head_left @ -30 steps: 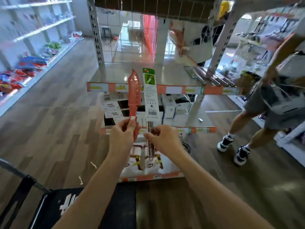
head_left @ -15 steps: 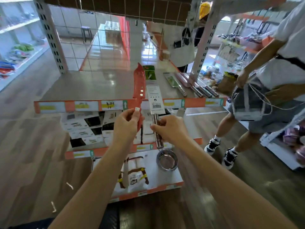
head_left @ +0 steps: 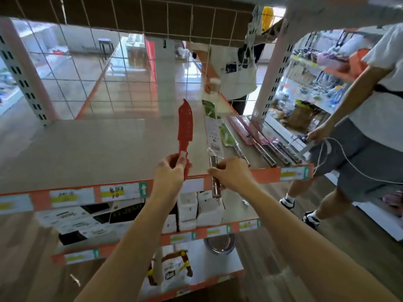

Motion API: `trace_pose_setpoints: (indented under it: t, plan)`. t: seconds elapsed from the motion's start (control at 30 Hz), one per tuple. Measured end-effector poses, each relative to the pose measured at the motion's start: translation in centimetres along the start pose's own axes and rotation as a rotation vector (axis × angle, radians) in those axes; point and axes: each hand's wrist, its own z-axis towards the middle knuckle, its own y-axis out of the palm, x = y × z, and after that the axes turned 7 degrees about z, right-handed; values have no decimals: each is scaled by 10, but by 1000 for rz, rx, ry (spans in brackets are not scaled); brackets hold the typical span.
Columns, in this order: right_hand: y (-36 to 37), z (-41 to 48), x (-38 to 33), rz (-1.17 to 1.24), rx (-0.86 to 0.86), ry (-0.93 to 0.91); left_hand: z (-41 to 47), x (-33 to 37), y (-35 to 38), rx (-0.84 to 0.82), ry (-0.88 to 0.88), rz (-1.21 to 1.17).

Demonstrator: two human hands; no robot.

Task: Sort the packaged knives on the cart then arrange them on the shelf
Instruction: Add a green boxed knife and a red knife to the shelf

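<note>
Over the shelf edge, left to right, we label what both hands carry.

Left hand (head_left: 169, 173): our fingers are pinched together on the handle of the red knife (head_left: 185, 125), which is held in the air above the front of the shelf (head_left: 87, 149).

Red knife, axis: the long axis runs away from us, the tip pointing up and toward the back of the shelf, the handle toward us.

Right hand (head_left: 232, 174): our fingers are clamped around the steel handle of the carded knife (head_left: 212, 131), beside the red one and not touching it.

Carded knife, axis: it is near parallel to the red knife, card end away from us, handle butt hanging below the shelf edge.

Placed knives (head_left: 259, 140): these lie flat at the right of the shelf, handles toward the front edge.

Risk, grip: we judge each hold light and low on the handle, so a tall package could swing or slip and fall to the lower shelves.

Risk, placement: laying the carded knife down too far right could knock the placed knives askew.

Risk, bystander (head_left: 370, 116): a person stands close at the right, so a wide swing could reach them.
</note>
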Motion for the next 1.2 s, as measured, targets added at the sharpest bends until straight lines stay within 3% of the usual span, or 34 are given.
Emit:
trace_pose_setpoints:
  t: [0.17, 0.5, 0.7, 0.87, 1.0, 1.2]
  plan:
    - [-9, 42, 7, 29, -80, 64, 25, 4, 15, 67, -79, -51]
    - [-29, 80, 25, 371, -202, 172, 53, 0, 33, 122, 33, 81]
    - [-40, 94, 25, 265, -294, 170, 65, -14, 30, 181, 4, 183]
    - [-37, 98, 20, 389, -330, 289, 72, -23, 31, 212, -18, 245]
    - [-36, 98, 22, 167, -297, 175, 79, -24, 34, 226, -54, 334]
    - [-38, 102, 26, -58, -175, 31, 77, -17, 38, 247, 62, 739]
